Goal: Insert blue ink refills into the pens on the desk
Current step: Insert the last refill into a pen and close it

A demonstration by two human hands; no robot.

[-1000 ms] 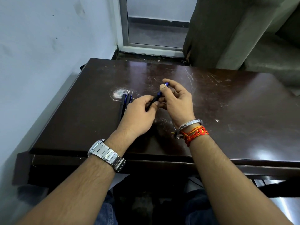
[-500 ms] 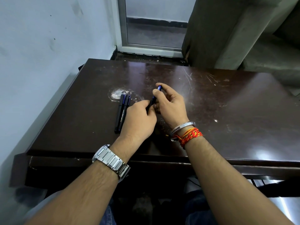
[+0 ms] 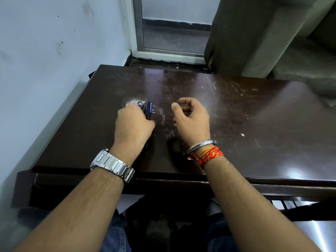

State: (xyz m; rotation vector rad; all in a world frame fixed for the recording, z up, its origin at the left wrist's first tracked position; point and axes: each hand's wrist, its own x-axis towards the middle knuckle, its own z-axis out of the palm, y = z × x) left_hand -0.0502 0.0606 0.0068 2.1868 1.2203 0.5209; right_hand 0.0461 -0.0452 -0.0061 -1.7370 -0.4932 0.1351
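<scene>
Several dark pens with blue ends (image 3: 148,110) lie side by side on the dark wooden desk (image 3: 254,128), left of centre by a white scuff. My left hand (image 3: 133,124) lies on top of them, with its fingers closed around one pen and its thumb beside the barrel. Most of the pens' length is hidden under this hand. My right hand (image 3: 192,119) hovers just to the right, apart from the pens. It is half curled, thumb away from the fingers, and I see nothing held in it. No loose refill shows on the desk.
A pale wall runs close along the desk's left side. Behind the desk are a framed glass panel (image 3: 174,33) and a dark curtain (image 3: 236,33). The desk's front edge (image 3: 163,176) is just past my wrists. My knees are below it.
Both hands held one pen above the desk before. My left hand has carried it left and down onto the pen group. My right hand has let go and stays to the right.
</scene>
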